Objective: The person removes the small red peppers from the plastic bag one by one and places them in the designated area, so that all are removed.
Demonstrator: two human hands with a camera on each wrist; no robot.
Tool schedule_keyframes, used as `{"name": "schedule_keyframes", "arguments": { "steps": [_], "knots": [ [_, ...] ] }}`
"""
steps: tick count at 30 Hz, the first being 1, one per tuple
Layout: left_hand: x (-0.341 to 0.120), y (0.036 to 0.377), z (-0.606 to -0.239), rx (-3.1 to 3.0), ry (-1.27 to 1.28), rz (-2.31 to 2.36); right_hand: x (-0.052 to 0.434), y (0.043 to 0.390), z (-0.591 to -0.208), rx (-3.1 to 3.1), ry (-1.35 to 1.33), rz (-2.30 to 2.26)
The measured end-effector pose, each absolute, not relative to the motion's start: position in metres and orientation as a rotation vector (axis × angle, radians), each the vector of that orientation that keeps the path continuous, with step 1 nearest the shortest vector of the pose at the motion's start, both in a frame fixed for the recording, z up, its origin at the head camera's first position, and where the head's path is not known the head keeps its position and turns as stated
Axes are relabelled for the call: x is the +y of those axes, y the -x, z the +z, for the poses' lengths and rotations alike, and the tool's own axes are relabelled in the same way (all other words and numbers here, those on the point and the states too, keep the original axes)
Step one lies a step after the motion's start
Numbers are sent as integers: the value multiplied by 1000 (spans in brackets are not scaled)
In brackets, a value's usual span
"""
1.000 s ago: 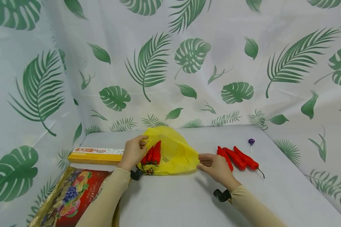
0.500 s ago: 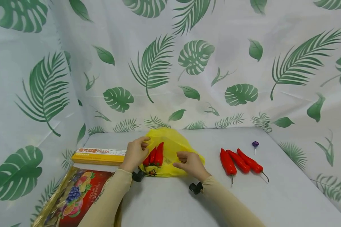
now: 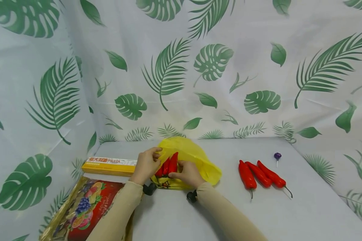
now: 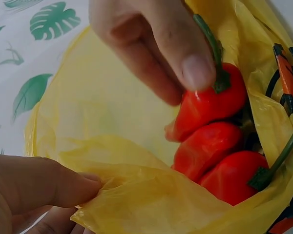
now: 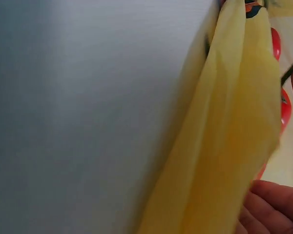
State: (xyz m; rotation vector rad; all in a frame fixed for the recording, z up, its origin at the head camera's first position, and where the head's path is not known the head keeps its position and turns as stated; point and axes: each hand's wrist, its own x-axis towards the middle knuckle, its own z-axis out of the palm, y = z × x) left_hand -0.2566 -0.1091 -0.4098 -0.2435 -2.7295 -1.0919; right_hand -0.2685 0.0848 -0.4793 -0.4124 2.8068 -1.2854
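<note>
From the head view we see the left hand [image 3: 146, 164] pinching the rim of the yellow bag [image 3: 199, 159] on the surface [image 3: 259, 214]; the right hand [image 3: 186, 173] hides the bag's mouth. Our left wrist view alone shows three bagged peppers [image 4: 210, 146], the right hand's grip closed on the top one's stem. Our right wrist view is blurred, mostly bag.

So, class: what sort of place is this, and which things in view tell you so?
Probably a staged tabletop set, not a real kitchen: a leaf-print curtain closes in a plain grey table on three sides, and grocery-type things are laid out on it: red peppers, a pasta box and a yellow bag.
</note>
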Motion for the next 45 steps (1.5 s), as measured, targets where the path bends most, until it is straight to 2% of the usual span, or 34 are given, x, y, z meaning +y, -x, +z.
{"name": "schedule_keyframes", "arguments": {
  "steps": [13, 26, 37, 45],
  "knots": [
    [-110, 257, -411, -2750, 204, -1089, 60, 281, -487, 2814, 314, -1286],
    [-111, 258, -410, -2759, 183, -1081, 67, 284, -487, 2796, 279, -1310],
    [-113, 261, -411, -2735, 218, -1059, 83, 265, -474, 2775, 295, -1345],
    [-113, 259, -411, -2762, 186, -1065, 105, 239, -465, 2777, 384, -1315]
  ]
}}
